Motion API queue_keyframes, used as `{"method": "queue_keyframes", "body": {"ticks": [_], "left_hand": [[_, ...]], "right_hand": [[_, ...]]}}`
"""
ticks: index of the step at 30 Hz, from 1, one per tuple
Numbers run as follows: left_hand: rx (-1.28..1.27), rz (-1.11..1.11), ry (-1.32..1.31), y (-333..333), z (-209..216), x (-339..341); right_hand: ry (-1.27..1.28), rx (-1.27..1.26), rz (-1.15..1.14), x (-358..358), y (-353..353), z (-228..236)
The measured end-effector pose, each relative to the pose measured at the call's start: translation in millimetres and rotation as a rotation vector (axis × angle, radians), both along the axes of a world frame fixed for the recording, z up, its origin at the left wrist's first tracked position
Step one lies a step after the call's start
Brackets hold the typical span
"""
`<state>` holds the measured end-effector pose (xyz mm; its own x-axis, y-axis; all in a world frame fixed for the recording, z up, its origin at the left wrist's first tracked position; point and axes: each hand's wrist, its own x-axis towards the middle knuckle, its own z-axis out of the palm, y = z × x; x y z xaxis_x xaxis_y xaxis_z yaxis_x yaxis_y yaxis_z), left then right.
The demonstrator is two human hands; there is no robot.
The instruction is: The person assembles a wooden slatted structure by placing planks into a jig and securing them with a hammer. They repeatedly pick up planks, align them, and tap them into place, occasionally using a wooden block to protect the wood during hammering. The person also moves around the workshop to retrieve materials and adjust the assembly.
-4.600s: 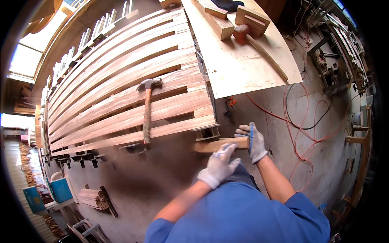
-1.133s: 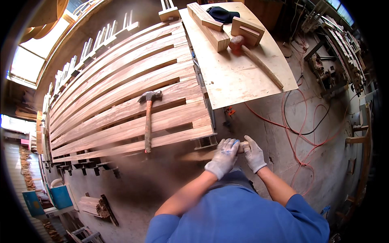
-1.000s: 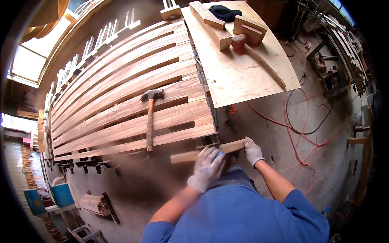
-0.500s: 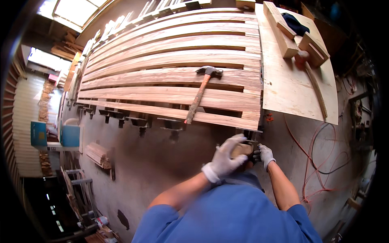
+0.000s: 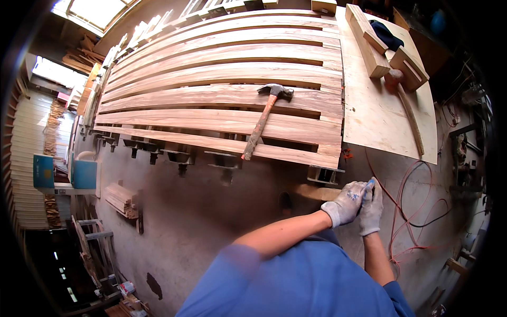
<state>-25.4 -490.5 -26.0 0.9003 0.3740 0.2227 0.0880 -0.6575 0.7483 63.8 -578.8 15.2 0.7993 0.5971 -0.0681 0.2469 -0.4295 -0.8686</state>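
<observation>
The gloved left hand (image 5: 344, 205) lies over the right-hand part of a wooden bar (image 5: 311, 192), just below the near right corner of a slatted wooden frame (image 5: 222, 95); the gloved right hand (image 5: 372, 208), fingers upward, meets it. Whether either grip is closed around the bar cannot be told, the contact being hidden. A hammer (image 5: 263, 119) lies across the slats; a mallet (image 5: 409, 117) rests on the plywood-topped bench (image 5: 369, 121).
</observation>
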Motion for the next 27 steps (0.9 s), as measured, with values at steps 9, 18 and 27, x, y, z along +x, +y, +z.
{"method": "queue_keyframes", "body": {"ticks": [9,18,27], "left_hand": [[0.153,0.069,-0.037,33,36,-115],[0.022,0.719,0.424,92,-26,-223],[-1.378,0.609,-0.057,124,11,-217]], "right_hand": [[-0.004,0.092,-0.065,-12,8,-23],[-0.075,-0.387,-0.107,33,-13,-90],[-0.127,-0.762,0.205,41,5,-179]]}}
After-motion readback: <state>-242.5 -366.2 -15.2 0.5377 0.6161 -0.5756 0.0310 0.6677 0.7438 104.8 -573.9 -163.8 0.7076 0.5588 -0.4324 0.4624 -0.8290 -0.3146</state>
